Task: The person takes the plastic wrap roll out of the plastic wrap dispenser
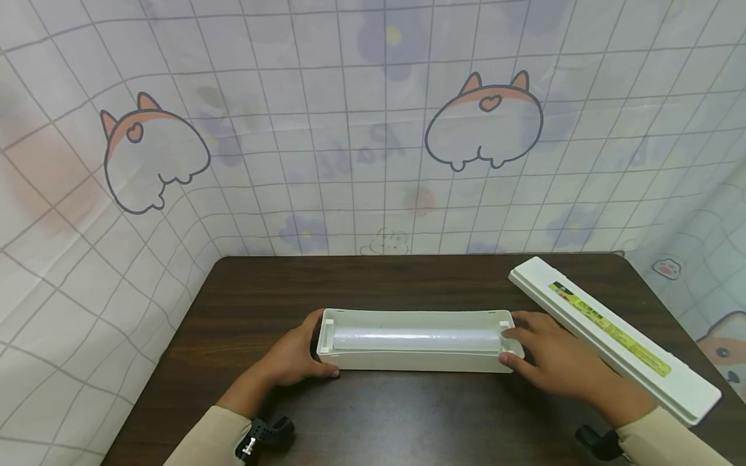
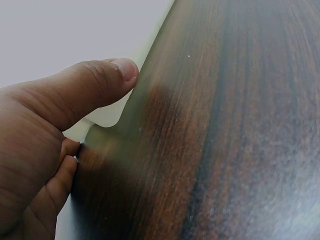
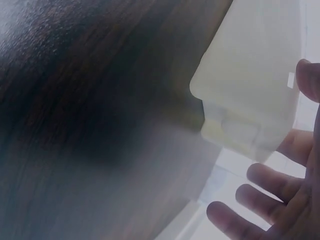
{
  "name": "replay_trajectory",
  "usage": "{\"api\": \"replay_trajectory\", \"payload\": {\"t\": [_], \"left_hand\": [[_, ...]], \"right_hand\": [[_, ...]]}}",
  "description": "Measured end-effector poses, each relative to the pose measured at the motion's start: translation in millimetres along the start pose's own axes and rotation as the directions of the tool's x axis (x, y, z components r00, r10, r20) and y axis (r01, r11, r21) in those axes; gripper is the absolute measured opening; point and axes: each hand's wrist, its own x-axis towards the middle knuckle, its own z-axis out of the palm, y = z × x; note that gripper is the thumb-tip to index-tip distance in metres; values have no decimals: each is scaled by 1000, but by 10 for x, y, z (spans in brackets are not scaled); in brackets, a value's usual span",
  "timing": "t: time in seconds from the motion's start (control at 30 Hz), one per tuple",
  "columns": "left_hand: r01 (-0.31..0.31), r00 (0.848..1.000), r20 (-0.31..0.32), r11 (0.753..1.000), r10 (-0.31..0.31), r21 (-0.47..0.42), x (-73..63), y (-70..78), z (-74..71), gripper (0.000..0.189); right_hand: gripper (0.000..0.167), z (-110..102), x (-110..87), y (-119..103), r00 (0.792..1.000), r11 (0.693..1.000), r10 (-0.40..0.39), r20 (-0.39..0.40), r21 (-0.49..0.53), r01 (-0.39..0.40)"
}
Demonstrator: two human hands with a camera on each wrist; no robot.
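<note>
A long white cling film dispenser box (image 1: 419, 361), lidless, sits on the table with a shiny roll of cling film (image 1: 416, 338) lying inside. My left hand (image 1: 294, 353) grips the box's left end, thumb along the front and fingers round the end. In the left wrist view, the thumb (image 2: 107, 82) lies against the box's white wall near its lower edge. At the right end is my right hand (image 1: 550, 353), its index fingertip over the roll's end and thumb at the front rim. The right wrist view shows its other fingers (image 3: 265, 200) spread loosely beyond the box's end.
The white lid (image 1: 618, 336), with a yellow-green label, lies slantwise on the right, close behind my right hand and forearm. Under everything is a dark wood-grain table (image 1: 373, 281). A grid-patterned curtain (image 1: 361, 129) with cartoon prints hangs behind and at both sides.
</note>
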Motion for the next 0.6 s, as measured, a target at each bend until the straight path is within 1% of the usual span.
{"api": "replay_trajectory", "payload": {"t": [0.1,0.33,0.6], "left_hand": [[1,1000,-1,1000,-1,0,3,1,1,120],[-11,1000,-6,1000,11,2,8,7,-3,120],[-11,1000,-6,1000,11,-10,4,3,-7,120]], "right_hand": [[54,11,10,-10,1000,1000,9,13,9,-9],[53,-1,11,-53,1000,1000,23,14,19,-23],[58,15,37,-64,999,999,42,27,11,-43]]}}
